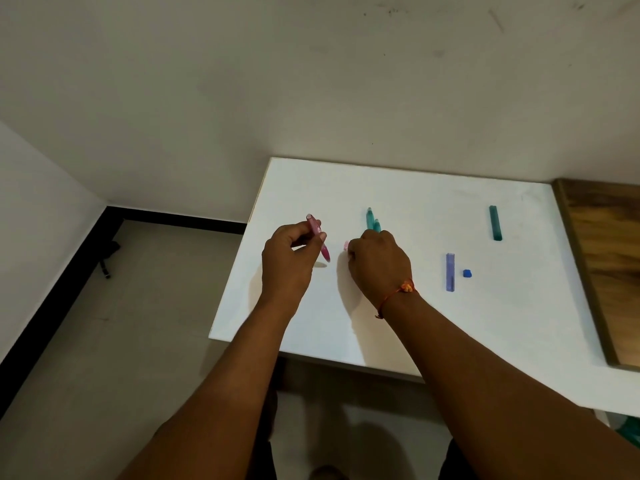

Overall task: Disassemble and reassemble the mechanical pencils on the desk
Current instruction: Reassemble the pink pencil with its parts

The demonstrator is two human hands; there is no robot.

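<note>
My left hand grips a pink mechanical pencil body above the white desk, its tip pointing down towards the surface. My right hand is just to its right, fingers curled round a small pink part that peeks out at the fingertips. Two teal pencil pieces lie just beyond my right hand, partly hidden by it. A teal barrel lies at the far right, and a purple barrel with a small blue cap beside it lies nearer.
A wooden board borders the desk's right side. The desk's left edge drops to a grey floor with a black skirting strip. A white wall stands behind the desk.
</note>
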